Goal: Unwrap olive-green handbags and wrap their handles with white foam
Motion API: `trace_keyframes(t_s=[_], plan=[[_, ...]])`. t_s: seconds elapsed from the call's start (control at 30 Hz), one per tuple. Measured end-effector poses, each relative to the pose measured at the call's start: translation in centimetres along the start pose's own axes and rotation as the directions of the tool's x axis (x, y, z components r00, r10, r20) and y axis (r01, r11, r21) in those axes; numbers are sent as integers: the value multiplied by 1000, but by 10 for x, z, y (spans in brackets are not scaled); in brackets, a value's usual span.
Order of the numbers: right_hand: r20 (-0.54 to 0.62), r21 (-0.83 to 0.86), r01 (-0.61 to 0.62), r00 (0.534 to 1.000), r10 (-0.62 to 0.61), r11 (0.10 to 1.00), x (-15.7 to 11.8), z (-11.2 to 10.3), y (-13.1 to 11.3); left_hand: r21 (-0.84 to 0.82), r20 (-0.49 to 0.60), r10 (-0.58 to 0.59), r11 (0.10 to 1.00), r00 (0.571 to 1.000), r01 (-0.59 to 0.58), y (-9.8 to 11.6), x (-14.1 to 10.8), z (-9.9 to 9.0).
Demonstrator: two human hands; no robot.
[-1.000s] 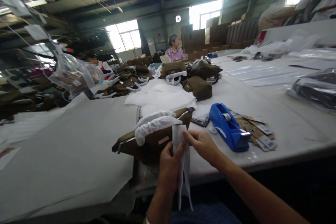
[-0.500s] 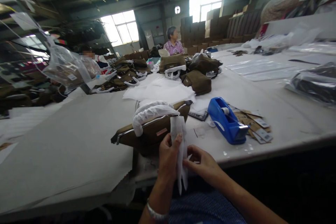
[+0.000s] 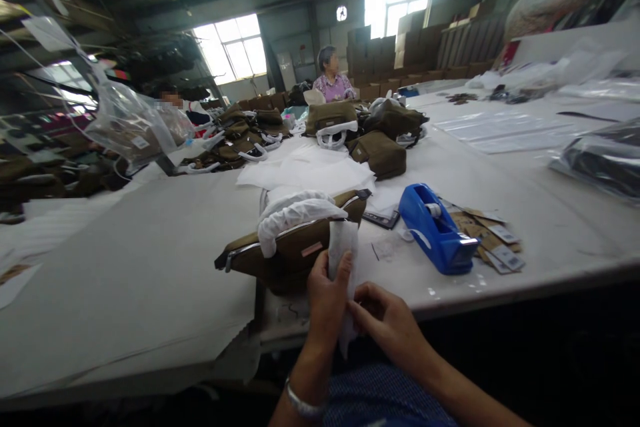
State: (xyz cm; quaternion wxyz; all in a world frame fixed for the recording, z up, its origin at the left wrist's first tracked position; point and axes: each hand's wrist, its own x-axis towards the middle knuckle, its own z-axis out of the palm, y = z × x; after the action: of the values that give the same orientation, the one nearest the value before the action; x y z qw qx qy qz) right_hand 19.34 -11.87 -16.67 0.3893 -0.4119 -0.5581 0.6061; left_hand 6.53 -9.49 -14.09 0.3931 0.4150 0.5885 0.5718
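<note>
An olive-brown bag [image 3: 284, 268] stands on the table in front of me, its zip closed and its handles [image 3: 295, 212] wrapped in white paper. My left hand [image 3: 330, 287] is closed on a strip of white wrapping [image 3: 343, 240] that hangs at the bag's right end, thumb on top. Lower on the same strip, my right hand [image 3: 383, 313] pinches its edge between thumb and fingers. What lies under the wrapping is hidden.
Right of the bag stands a blue tape dispenser [image 3: 435, 230], with brown tags [image 3: 493, 240] beside it. White sheets [image 3: 305, 167] and more olive bags [image 3: 377, 150] lie behind. A large sheet [image 3: 150, 280] covers the left side. A person [image 3: 334, 83] is across the table.
My right hand has closed in on the strip, whose lower end now looks narrower and gathered together. The view has shifted slightly.
</note>
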Motion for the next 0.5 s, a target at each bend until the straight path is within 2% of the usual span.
trace_keyframes(t_s=[0.13, 0.23, 0.3, 0.33, 0.4, 0.47, 0.5], plan=[[16, 115, -56, 998, 55, 992, 5, -3, 5, -186, 125, -131, 971, 983, 153, -2, -14, -17], [8, 177, -77, 997, 76, 981, 6, -2, 7, -231, 166, -188, 947, 968, 224, -9, -33, -30], [29, 153, -77, 997, 74, 985, 6, -1, 4, -234, 190, -235, 932, 953, 277, -15, -44, -34], [53, 106, -61, 997, 55, 993, 6, -3, 1, -231, 185, -257, 927, 949, 296, -17, -48, -35], [61, -96, 49, 997, -44, 994, 7, -16, -7, -218, 123, -274, 930, 954, 296, -20, -53, -34], [-53, -391, 196, 971, -235, 899, 10, -45, -18, -194, 30, -256, 947, 966, 257, -21, -54, -33], [-155, -539, 225, 921, -358, 812, 12, -66, -23, -187, -4, -247, 952, 969, 242, -21, -53, -33]])
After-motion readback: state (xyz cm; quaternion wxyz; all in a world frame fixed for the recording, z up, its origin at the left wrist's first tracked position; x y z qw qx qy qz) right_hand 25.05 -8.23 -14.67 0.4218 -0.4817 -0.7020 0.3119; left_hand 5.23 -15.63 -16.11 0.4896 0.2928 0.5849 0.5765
